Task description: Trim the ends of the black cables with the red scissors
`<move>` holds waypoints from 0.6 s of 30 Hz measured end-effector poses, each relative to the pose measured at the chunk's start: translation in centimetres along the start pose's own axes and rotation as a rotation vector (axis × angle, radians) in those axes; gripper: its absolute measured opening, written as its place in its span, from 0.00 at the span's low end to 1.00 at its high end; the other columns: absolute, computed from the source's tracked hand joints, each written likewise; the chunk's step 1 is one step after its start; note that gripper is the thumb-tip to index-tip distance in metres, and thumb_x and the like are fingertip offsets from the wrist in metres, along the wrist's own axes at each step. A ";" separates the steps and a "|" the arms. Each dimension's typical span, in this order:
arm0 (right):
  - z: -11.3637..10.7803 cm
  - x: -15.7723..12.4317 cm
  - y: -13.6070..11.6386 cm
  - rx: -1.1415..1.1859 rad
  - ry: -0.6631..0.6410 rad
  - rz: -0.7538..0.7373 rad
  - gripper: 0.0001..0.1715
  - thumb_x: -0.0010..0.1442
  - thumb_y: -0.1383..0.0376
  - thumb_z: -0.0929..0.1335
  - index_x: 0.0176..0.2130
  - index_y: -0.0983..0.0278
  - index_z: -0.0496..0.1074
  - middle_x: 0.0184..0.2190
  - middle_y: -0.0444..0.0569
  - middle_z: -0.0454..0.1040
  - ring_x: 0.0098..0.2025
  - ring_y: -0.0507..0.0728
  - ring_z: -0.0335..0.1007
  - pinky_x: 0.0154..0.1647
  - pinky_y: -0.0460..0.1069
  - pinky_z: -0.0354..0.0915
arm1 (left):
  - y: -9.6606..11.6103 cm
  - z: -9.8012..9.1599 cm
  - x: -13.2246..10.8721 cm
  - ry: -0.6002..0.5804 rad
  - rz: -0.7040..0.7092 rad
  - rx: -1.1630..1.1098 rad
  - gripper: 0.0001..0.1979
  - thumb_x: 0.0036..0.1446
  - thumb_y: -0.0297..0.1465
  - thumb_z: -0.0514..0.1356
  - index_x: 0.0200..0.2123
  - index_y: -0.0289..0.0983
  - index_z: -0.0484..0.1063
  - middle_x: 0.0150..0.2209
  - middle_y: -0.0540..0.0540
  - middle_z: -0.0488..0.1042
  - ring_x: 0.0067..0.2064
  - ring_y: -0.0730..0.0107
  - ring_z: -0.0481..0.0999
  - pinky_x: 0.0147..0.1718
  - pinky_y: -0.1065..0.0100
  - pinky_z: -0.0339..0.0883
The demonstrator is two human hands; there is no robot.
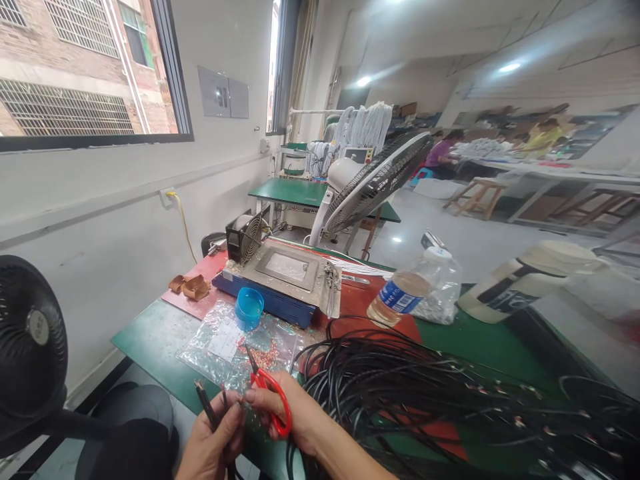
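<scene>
Here the left hand (pixel 213 443) pinches thin black cable ends (pixel 205 400) upright so their tips stand free just left of the right hand (pixel 295 410), which is closed around red-handled scissors (pixel 267 381), blades pointing up, with the cable bundle (pixel 425 393) on the table (pixel 150 333) to its right.

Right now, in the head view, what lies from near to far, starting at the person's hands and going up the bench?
Left hand gripping black cable ends, beside the right hand holding red-handled scissors → clear plastic bag → blue cup → metal-topped machine on a blue base → white pedestal fan → green table behind.
</scene>
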State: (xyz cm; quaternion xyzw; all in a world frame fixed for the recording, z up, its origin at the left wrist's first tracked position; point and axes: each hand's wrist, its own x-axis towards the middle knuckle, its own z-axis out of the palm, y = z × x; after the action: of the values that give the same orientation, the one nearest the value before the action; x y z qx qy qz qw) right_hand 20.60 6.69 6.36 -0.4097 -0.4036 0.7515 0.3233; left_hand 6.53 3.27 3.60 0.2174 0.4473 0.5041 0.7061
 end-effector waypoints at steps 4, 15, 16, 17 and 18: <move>0.0 0.1 0.3 -0.074 0.005 -0.018 0.26 0.44 0.47 0.69 0.22 0.67 0.63 0.11 0.37 0.58 0.11 0.44 0.51 0.10 0.41 0.49 | 0.7 0.5 -0.4 -0.008 -0.024 -0.055 0.14 0.39 0.35 0.68 0.28 0.32 0.72 0.16 0.54 0.62 0.17 0.85 0.57 0.15 0.80 0.46; 1.4 -0.9 1.1 -1.450 0.101 -1.329 0.13 0.62 0.68 0.57 0.38 0.67 0.68 0.22 0.47 0.69 0.23 0.51 0.61 0.22 0.47 0.51 | 3.1 0.0 -1.8 0.071 -0.265 -0.374 0.08 0.41 0.29 0.67 0.26 0.31 0.73 0.19 0.46 0.72 0.22 0.70 0.71 0.23 0.68 0.67; 1.7 -1.1 0.8 -1.515 0.082 -1.335 0.14 0.62 0.68 0.56 0.38 0.67 0.68 0.21 0.47 0.69 0.22 0.51 0.60 0.22 0.48 0.51 | 2.9 -0.1 -1.9 0.074 -0.244 -0.369 0.07 0.41 0.29 0.67 0.25 0.32 0.73 0.18 0.48 0.70 0.21 0.71 0.70 0.21 0.69 0.67; 2.0 -1.2 0.6 -1.573 0.070 -1.332 0.14 0.63 0.69 0.56 0.37 0.68 0.68 0.21 0.46 0.68 0.22 0.51 0.60 0.21 0.48 0.51 | 2.7 -0.2 -1.9 0.079 -0.219 -0.362 0.07 0.41 0.30 0.66 0.24 0.34 0.73 0.17 0.48 0.69 0.20 0.71 0.69 0.20 0.70 0.66; 2.3 -1.4 0.4 -1.624 0.062 -1.329 0.14 0.62 0.70 0.56 0.35 0.68 0.69 0.21 0.46 0.68 0.22 0.51 0.60 0.21 0.48 0.51 | 2.5 -0.2 -2.0 0.085 -0.195 -0.358 0.07 0.42 0.31 0.66 0.23 0.35 0.72 0.17 0.49 0.68 0.20 0.71 0.69 0.19 0.69 0.66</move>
State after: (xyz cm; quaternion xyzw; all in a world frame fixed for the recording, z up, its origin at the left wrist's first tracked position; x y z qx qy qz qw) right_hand 19.14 4.54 7.26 -0.2187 -0.9218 -0.0847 0.3088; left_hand 4.89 2.44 6.24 0.0226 0.3989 0.5136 0.7593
